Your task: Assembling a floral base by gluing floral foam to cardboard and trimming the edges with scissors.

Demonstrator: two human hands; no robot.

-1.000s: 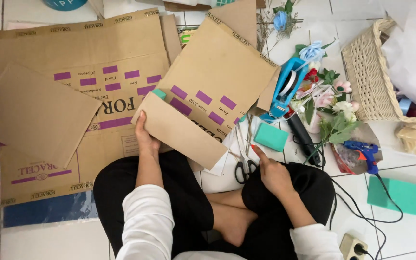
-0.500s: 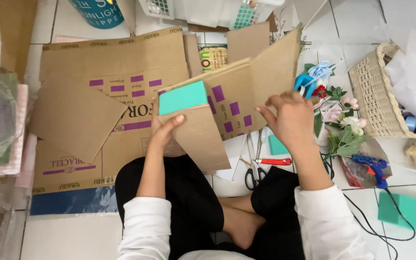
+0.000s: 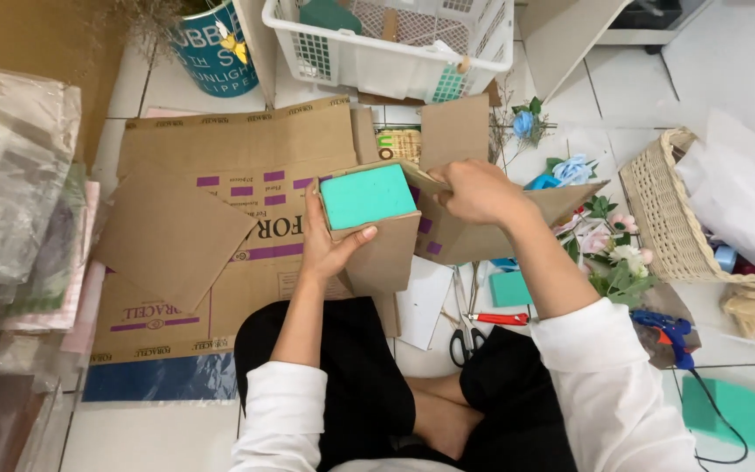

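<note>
Here the left hand [image 3: 329, 245] clamps the teal foam block [image 3: 367, 196] against the cardboard piece [image 3: 391, 253]; the right hand [image 3: 475, 190] pinches its flap [image 3: 425, 179]. Wrapping seems underway; folding needs firm grip.

Bright, even daylight fills the scene, and the white floor tiles [image 3: 176, 437] bounce it back. Shadows are soft and short: a faint one lies under the cardboard [image 3: 229, 183] edges and beneath the white basket [image 3: 395, 52]. The clear plastic sheets [image 3: 10, 175] at the left carry pale glare. The centre is sharp; the white sleeves [image 3: 605, 393] near the bottom are slightly soft. The wide lens bends lines at the edges, where the tile joints curve.
</note>
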